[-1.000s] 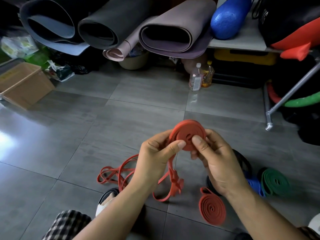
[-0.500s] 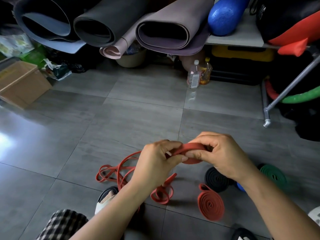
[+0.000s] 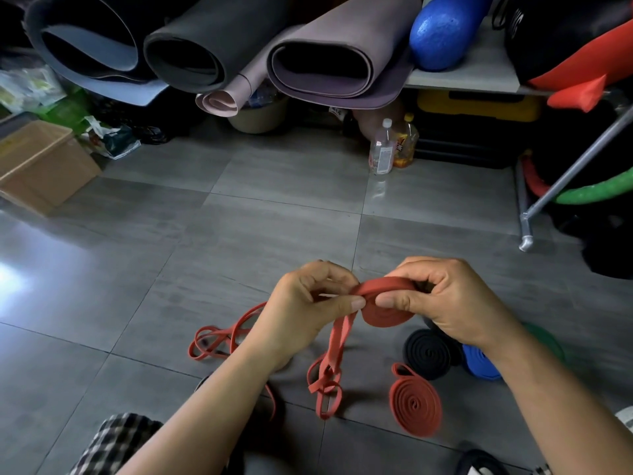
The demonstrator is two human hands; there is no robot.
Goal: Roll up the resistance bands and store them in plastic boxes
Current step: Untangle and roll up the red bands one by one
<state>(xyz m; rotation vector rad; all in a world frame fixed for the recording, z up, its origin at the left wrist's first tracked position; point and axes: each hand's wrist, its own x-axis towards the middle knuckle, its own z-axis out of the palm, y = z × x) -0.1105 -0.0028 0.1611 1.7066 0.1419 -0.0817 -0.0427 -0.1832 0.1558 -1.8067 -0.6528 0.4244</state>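
Since half a second back the coil (image 3: 383, 308) has tipped its face toward me, held above the floor (image 3: 239, 234), right hand (image 3: 455, 303) pinching its rim, left hand (image 3: 308, 310) pinching the tail (image 3: 337, 344); I reckon it's soft, springy rubber, so grip the edges.

Dim indoor light overall. Daylight from far left of fingers (image 3: 394, 301); white glare patch on floor (image 3: 274, 217) there. Soft shadows on tiles below fingers. Beyond fingers, space under shelf (image 3: 479, 73) near black, detail lost. Held band (image 3: 383, 317) at fingers sharp; red coil (image 3: 416, 407) below fingers smeared at near rim. Wide-angle bend: mats (image 3: 185, 36) far above fingers bulge, forearms stretch toward bottom corners. Fine texture looks smoothed.
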